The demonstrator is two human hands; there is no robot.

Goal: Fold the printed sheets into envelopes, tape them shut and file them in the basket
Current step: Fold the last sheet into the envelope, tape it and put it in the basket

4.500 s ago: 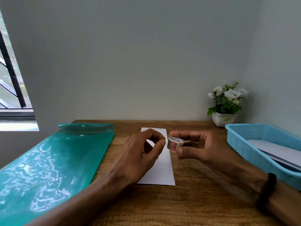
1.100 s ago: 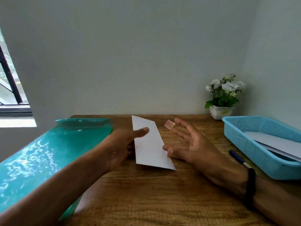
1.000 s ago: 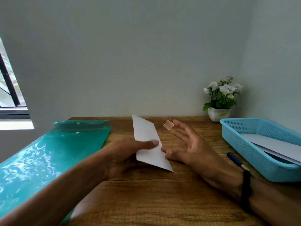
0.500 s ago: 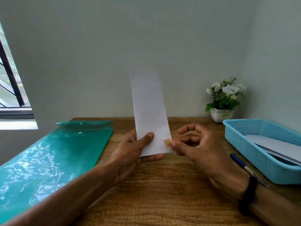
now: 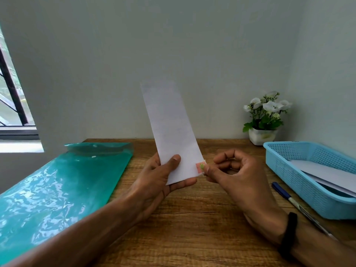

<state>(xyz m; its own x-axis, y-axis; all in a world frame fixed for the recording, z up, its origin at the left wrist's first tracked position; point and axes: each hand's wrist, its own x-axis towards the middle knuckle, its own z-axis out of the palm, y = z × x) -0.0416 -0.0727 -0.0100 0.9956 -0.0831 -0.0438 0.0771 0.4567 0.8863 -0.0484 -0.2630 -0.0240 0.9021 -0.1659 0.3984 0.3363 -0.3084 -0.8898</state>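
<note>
My left hand (image 5: 161, 178) holds a long folded white sheet (image 5: 169, 128) upright above the wooden table (image 5: 192, 228), thumb on its front near the bottom. A small pink piece of tape with a green flower (image 5: 200, 167) sits on the sheet's lower right edge. My right hand (image 5: 231, 174) pinches that tape against the edge with thumb and forefinger. The blue mesh basket (image 5: 289, 170) stands at the right with white folded sheets (image 5: 327, 174) lying in it.
A teal plastic folder (image 5: 57, 189) covers the table's left side. A blue pen (image 5: 289, 195) lies beside the basket's near-left wall. A white pot of white flowers (image 5: 264, 120) stands at the back right by the wall. A window is at the far left.
The tape roll has left my hands. My left hand lifted the folded sheet from the table to upright. My right hand carried the tape piece onto its lower right edge.
</note>
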